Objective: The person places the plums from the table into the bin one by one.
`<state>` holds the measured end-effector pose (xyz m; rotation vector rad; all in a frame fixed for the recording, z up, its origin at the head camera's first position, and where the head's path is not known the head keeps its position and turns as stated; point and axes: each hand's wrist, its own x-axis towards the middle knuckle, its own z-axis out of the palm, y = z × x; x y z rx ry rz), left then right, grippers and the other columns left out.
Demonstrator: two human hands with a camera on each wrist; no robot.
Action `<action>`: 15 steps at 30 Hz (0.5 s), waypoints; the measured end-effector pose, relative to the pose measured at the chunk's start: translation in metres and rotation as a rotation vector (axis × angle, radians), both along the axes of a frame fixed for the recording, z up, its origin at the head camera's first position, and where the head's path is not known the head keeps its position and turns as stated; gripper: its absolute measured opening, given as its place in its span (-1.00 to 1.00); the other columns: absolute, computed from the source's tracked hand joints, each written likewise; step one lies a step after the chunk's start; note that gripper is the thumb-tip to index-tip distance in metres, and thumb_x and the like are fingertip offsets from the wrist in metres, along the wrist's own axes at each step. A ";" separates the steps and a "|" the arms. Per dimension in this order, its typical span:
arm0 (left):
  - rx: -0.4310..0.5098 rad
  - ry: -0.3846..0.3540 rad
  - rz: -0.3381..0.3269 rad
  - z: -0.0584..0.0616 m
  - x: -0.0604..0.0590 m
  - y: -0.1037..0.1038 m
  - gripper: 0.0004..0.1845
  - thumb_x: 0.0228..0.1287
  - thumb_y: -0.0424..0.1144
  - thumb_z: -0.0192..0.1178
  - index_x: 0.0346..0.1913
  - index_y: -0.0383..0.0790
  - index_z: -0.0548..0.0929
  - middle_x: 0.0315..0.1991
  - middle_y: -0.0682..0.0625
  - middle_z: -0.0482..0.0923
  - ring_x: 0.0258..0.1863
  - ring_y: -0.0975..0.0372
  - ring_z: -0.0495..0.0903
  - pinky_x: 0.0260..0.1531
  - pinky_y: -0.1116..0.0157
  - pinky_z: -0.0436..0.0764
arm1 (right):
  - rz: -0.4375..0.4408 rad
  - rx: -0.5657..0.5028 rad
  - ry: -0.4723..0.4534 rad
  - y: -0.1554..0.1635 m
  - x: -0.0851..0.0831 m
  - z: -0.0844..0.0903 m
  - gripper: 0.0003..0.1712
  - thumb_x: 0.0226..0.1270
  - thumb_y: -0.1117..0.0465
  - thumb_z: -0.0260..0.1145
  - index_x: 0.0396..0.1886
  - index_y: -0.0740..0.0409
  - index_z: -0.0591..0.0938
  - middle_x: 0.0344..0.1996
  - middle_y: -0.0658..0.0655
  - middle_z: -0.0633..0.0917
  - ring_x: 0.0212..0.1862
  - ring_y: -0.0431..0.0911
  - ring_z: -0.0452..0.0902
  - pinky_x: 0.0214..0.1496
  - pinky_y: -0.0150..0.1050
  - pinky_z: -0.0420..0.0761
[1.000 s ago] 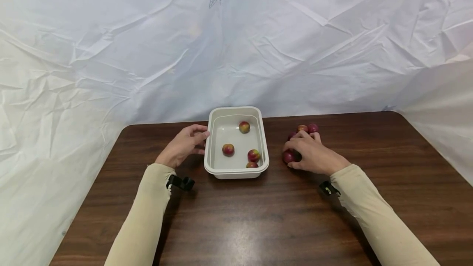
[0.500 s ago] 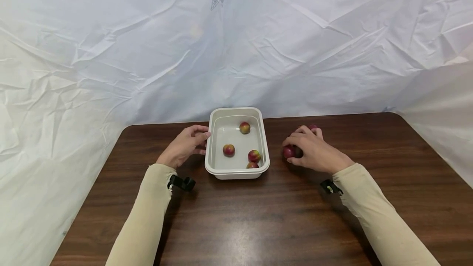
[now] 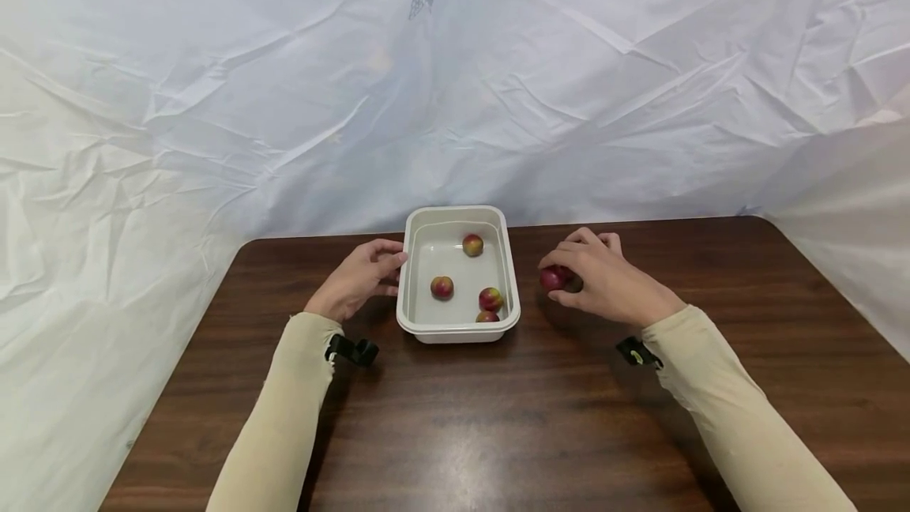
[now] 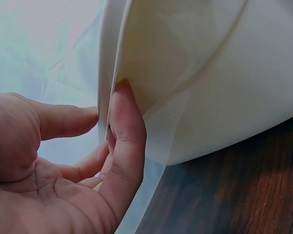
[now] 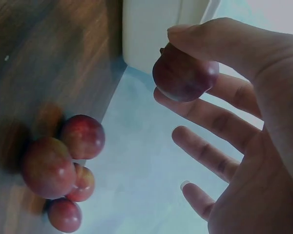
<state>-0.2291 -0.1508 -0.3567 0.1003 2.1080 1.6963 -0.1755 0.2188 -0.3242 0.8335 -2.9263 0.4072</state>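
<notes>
A white plastic tub [image 3: 507, 259] stands mid-table with several red-yellow plums [image 3: 441, 287] in it. My left hand [image 3: 387, 269] rests against the tub's left wall; in the left wrist view the thumb [image 4: 128, 127] touches the wall just under the rim, with the other fingers relaxed. My right hand [image 3: 563, 273] hovers just right of the tub, off the table, and pinches a dark red plum [image 3: 552, 278] between thumb and fingers. The right wrist view shows this plum [image 5: 184, 75] held above several more plums [image 5: 63, 165] lying on the table. In the head view my right hand hides that heap.
The brown wooden table [image 3: 498, 417] has a rounded far right corner. Crumpled white sheeting [image 3: 213, 101] covers the wall behind and hangs along both table sides. Black straps sit on both wrists.
My right hand has picked one plum off the heap, lifted it and moved it slightly left toward the tub. My left hand stayed against the tub's wall.
</notes>
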 end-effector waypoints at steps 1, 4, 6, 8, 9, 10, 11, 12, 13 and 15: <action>0.001 0.001 0.001 0.000 0.000 0.000 -0.53 0.62 -0.16 0.05 0.41 -0.31 0.34 0.24 -0.28 0.46 -0.02 0.08 0.58 -0.08 0.23 0.75 | 0.004 -0.003 0.006 0.000 -0.001 0.002 -0.61 0.18 0.13 0.58 0.02 -0.05 0.73 -0.06 -0.08 0.75 0.20 -0.01 0.38 0.08 0.08 0.18; 0.006 0.000 0.007 0.001 -0.001 0.001 -0.54 0.62 -0.18 0.05 0.41 -0.31 0.34 0.22 -0.27 0.47 -0.04 0.09 0.57 -0.10 0.24 0.75 | 0.014 0.000 0.014 -0.002 -0.003 0.008 -0.59 0.20 0.12 0.56 0.05 -0.03 0.72 -0.03 -0.04 0.73 0.22 0.00 0.38 0.09 0.08 0.19; 0.010 -0.004 0.008 0.002 -0.002 0.001 -0.54 0.62 -0.18 0.04 0.41 -0.31 0.34 0.21 -0.27 0.47 -0.05 0.10 0.57 -0.11 0.25 0.74 | 0.021 0.005 0.019 -0.003 -0.005 0.012 -0.59 0.22 0.11 0.54 0.07 -0.02 0.71 -0.01 -0.01 0.72 0.22 0.01 0.37 0.11 0.10 0.19; 0.011 -0.006 0.005 0.002 -0.002 0.001 -0.54 0.62 -0.19 0.04 0.42 -0.32 0.33 0.21 -0.27 0.47 -0.05 0.11 0.57 -0.11 0.25 0.74 | 0.025 0.012 0.022 -0.004 -0.006 0.016 -0.60 0.24 0.10 0.53 0.08 -0.02 0.71 0.00 -0.01 0.72 0.22 0.01 0.36 0.13 0.11 0.19; 0.010 -0.006 0.004 0.002 -0.002 0.001 -0.54 0.62 -0.19 0.04 0.42 -0.32 0.33 0.22 -0.27 0.47 -0.05 0.11 0.57 -0.11 0.25 0.74 | 0.026 0.016 0.027 -0.005 -0.007 0.018 -0.60 0.25 0.10 0.52 0.08 -0.02 0.71 0.00 -0.01 0.72 0.22 0.01 0.36 0.14 0.12 0.20; 0.008 -0.007 0.004 0.001 -0.002 0.000 -0.54 0.62 -0.19 0.04 0.42 -0.32 0.33 0.22 -0.27 0.47 -0.04 0.10 0.57 -0.10 0.25 0.74 | 0.027 0.021 0.032 -0.006 -0.008 0.020 -0.61 0.26 0.10 0.52 0.08 -0.02 0.71 0.00 -0.01 0.72 0.22 0.02 0.36 0.15 0.13 0.20; 0.006 -0.007 0.004 0.001 -0.002 0.000 -0.53 0.62 -0.18 0.04 0.42 -0.32 0.33 0.23 -0.27 0.47 -0.04 0.10 0.58 -0.10 0.25 0.74 | 0.029 0.023 0.037 -0.007 -0.009 0.021 -0.61 0.26 0.09 0.51 0.08 -0.02 0.71 -0.01 -0.01 0.72 0.22 0.02 0.36 0.16 0.13 0.20; 0.004 -0.006 0.005 0.001 -0.002 0.000 -0.53 0.62 -0.18 0.04 0.42 -0.32 0.32 0.23 -0.27 0.46 -0.03 0.10 0.58 -0.09 0.24 0.75 | 0.031 0.023 0.039 -0.008 -0.009 0.023 -0.61 0.27 0.09 0.51 0.08 -0.03 0.70 -0.01 -0.01 0.72 0.22 0.02 0.36 0.16 0.13 0.21; 0.002 -0.006 0.007 0.001 -0.002 -0.001 -0.54 0.62 -0.18 0.04 0.42 -0.31 0.33 0.23 -0.27 0.46 -0.02 0.09 0.58 -0.09 0.24 0.75 | 0.031 0.022 0.039 -0.010 -0.010 0.024 -0.61 0.27 0.08 0.51 0.09 -0.03 0.70 0.00 -0.01 0.72 0.23 0.02 0.36 0.15 0.13 0.21; 0.001 -0.005 0.007 0.000 -0.002 -0.002 -0.54 0.62 -0.17 0.04 0.42 -0.31 0.33 0.24 -0.27 0.47 -0.02 0.08 0.59 -0.08 0.23 0.75 | 0.034 0.014 0.036 -0.012 -0.011 0.026 -0.61 0.29 0.08 0.50 0.10 -0.05 0.70 0.00 -0.01 0.72 0.22 0.01 0.37 0.16 0.14 0.21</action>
